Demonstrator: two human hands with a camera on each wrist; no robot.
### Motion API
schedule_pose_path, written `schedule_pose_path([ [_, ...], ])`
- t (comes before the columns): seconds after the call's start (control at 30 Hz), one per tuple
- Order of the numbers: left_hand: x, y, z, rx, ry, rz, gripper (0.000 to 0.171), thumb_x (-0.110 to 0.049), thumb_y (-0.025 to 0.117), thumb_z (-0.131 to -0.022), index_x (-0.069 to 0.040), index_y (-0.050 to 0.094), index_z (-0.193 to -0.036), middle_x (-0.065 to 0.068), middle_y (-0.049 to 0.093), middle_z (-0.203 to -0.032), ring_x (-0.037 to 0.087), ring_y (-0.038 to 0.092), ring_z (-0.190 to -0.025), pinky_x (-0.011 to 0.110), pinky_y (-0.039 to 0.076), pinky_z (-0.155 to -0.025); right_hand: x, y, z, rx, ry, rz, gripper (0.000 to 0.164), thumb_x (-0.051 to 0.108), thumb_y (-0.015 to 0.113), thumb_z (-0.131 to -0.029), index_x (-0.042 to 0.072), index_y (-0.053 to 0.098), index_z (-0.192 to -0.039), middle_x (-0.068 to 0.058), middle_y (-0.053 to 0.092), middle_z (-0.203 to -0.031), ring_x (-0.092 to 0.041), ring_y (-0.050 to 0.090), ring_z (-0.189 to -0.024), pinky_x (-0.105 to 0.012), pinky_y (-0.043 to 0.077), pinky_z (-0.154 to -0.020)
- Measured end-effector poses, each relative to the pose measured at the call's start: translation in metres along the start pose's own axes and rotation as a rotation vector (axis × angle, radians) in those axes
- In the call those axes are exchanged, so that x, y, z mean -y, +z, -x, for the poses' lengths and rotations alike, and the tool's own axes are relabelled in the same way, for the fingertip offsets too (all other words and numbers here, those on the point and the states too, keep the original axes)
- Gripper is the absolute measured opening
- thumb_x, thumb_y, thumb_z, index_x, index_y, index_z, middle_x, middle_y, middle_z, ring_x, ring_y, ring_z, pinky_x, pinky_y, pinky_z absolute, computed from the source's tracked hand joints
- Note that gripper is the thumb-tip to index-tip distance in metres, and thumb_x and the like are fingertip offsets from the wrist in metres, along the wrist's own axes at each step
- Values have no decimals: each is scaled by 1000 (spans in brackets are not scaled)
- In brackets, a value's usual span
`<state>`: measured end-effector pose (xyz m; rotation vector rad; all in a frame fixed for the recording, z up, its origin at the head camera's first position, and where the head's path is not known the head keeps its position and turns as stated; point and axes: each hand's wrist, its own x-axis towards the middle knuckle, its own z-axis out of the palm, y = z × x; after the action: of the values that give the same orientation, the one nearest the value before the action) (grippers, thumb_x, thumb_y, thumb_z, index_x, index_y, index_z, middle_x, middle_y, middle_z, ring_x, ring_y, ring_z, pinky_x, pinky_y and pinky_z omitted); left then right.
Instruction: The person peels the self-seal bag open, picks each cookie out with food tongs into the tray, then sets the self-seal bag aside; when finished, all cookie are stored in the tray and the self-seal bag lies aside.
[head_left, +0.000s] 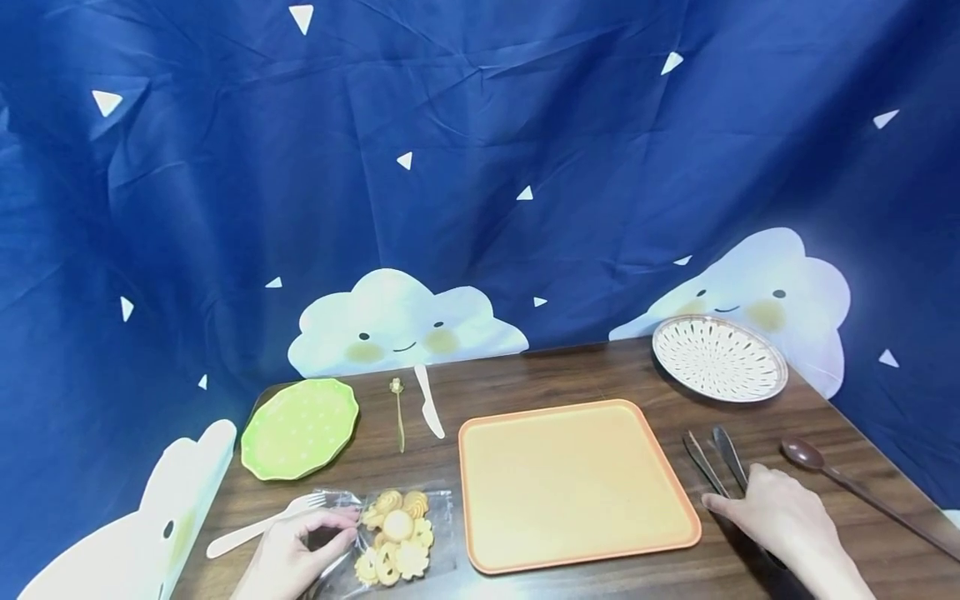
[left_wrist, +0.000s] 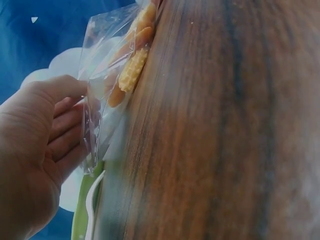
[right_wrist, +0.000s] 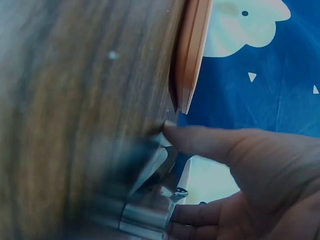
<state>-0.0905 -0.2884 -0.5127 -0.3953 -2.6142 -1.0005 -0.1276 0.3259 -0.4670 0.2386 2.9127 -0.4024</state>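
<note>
While the thumb and fingertips of our left hand (head_left: 288, 547) pinch the near-left edge of a clear bag (head_left: 444, 537), the cookies (head_left: 397, 527) lie just to the right of those tips, heaped inside it. Our right hand (head_left: 787, 517) is bent round the metal tongs (head_left: 705, 462), thumb to their left and fingers to their right; how hard it presses we cannot tell. Ahead of these fingers the two arms stand apart, pointing away over the table (head_left: 525, 383).

We take the step in hand to be securing both, bag on one side and tongs on the other. Our next move, as we judge it, calls for a firm, even right grip and a left pinch that steadies the film; whether the bag is unsealed we cannot make out.

Close beside our left fingers lies a pale fork (head_left: 251, 532), tines near the bag. An orange tray (head_left: 573, 483) sits between our hands, just left of the right thumb, and a brown spoon (head_left: 802, 453) lies right of the right fingers. Farther beyond the left fingers we see a green plate (head_left: 300, 429), a thin gold stirrer (head_left: 401, 421) and a pale knife (head_left: 431, 413). Farthest past the right fingers stands a patterned white dish (head_left: 720, 358), before the blue backdrop (head_left: 480, 125).
</note>
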Motion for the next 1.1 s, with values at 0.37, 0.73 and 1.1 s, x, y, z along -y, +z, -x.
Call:
schedule_pose_path([
  [0.37,-11,-4,-4,20,-53,12,13,-30,82,-86,-41,75,-87,-24,76,-99,-3,71,-99,8,53,-84,8,-15,2,-86,-58,-64,44,52,69,-89,8,65,-88,-14,71,-81,-40,67,-75,-48,46,-59],
  [0.73,-11,-1,-2,41,-132,50,10,-33,82,-85,-39,75,-89,-23,77,-100,0,72,-103,17,57,-84,87,-19,17,-387,-478,-136,42,38,90,-71,16,75,-103,0,76,-93,-20,69,-82,-43,52,-68],
  [1.1,-8,0,0,41,-154,96,11,-30,81,-86,-38,74,-89,-19,78,-101,1,73,-105,4,48,-89,174,-2,15,-294,-850,-69,27,25,85,-79,20,79,-104,5,73,-100,-13,67,-99,-36,57,-86],
])
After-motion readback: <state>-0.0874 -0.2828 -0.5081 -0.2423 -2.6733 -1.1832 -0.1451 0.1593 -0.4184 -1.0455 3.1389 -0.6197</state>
